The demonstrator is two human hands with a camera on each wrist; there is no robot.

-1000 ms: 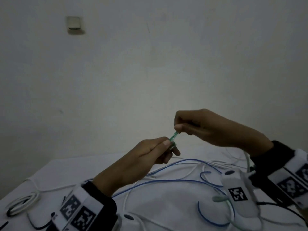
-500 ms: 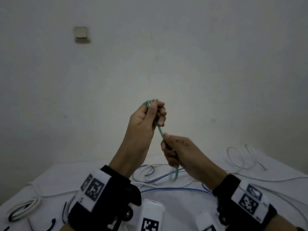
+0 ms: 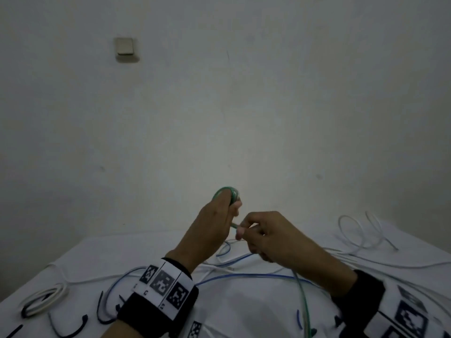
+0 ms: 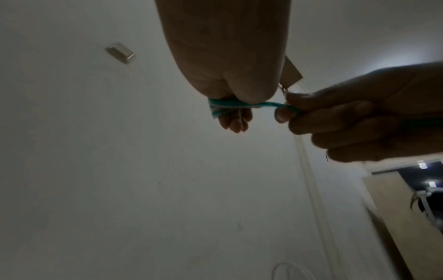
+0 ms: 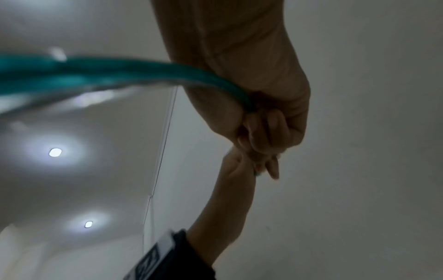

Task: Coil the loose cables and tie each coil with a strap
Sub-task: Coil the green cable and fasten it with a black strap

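Observation:
A thin green cable (image 3: 225, 191) is wound in small loops around the fingers of my left hand (image 3: 231, 203), which is raised above the table. In the left wrist view the loops (image 4: 220, 108) sit across the fingers (image 4: 236, 121). Just right of it, my right hand (image 3: 241, 230) pinches the same cable a short way from the loops; the cable's free length (image 3: 302, 296) hangs from under this hand to the table. The right wrist view shows the cable (image 5: 120, 70) running into my right fist (image 5: 263, 121), with my left hand (image 5: 239, 180) beyond it.
A white-covered table (image 3: 244, 313) carries a loose blue cable (image 3: 244, 276) under my hands and loose white cables (image 3: 353, 230) at the right. A coiled white cable (image 3: 41, 301) and dark curved straps (image 3: 73, 330) lie at the front left. A pale wall stands close behind.
My left hand lifted with the green loops on its fingers. My right hand dropped below it, then came up to its right, still pinching the cable.

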